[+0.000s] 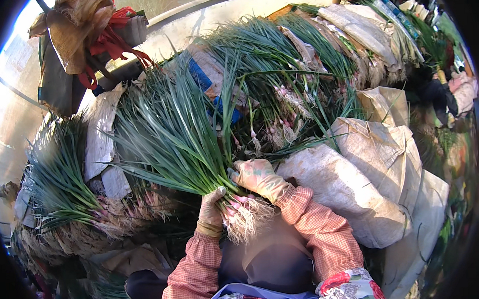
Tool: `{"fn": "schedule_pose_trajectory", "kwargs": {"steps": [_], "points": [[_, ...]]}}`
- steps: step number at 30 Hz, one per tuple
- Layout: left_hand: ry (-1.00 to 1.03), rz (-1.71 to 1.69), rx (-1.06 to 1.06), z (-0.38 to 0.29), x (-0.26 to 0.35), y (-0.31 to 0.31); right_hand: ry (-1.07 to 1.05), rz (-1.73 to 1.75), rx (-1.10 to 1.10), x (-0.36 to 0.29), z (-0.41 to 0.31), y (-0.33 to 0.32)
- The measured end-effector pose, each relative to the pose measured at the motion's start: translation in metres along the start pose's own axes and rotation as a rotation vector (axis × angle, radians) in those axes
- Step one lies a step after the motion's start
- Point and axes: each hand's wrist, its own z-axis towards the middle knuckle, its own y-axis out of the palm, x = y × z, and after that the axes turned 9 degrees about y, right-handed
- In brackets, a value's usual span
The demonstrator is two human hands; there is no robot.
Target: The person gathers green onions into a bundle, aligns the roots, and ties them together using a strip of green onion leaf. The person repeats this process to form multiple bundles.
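A large bunch of spring onions (191, 151) fans out above my lap, green leaves up and pinkish bulbs with pale roots (248, 215) towards me. My left hand (211, 212), in a soiled glove, grips the bunch from the left just above the bulbs, thumb across the stems. From the right, my gloved right hand (261, 178) closes around the stems on the other side; some of its fingers are hidden. Loose onions (278, 123) with bulbs and roots lie just beyond my right hand.
More spring onions (64, 173) lie in a pile at left, with roots hanging over its edge. A pale woven sack (341, 189) drapes at my right. Sheets of sacking (98, 135) separate bunches. Red strips (114, 42) hang upper left. Another person's arm (439, 94) shows far right.
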Motion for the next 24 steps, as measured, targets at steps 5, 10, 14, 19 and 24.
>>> {"fn": "schedule_pose_trajectory", "kwargs": {"steps": [5,10,14,19,24], "points": [[0.011,-0.207,-0.176,-0.003,-0.001,0.027,0.228,0.38,0.239,0.057,0.039,0.028],[0.024,-0.373,-0.21,-0.022,0.025,0.041,0.299,1.17,0.186,0.069,0.045,-0.051],[0.03,-0.403,-0.239,-0.037,0.044,0.025,0.256,0.541,0.348,0.116,0.088,-0.035],[0.245,-0.364,-0.251,-0.034,0.057,0.056,0.349,0.943,-0.292,0.106,0.102,0.012],[0.391,-0.321,-0.355,-0.046,0.082,0.032,-0.001,0.278,-0.265,-0.033,0.04,-0.018]]}}
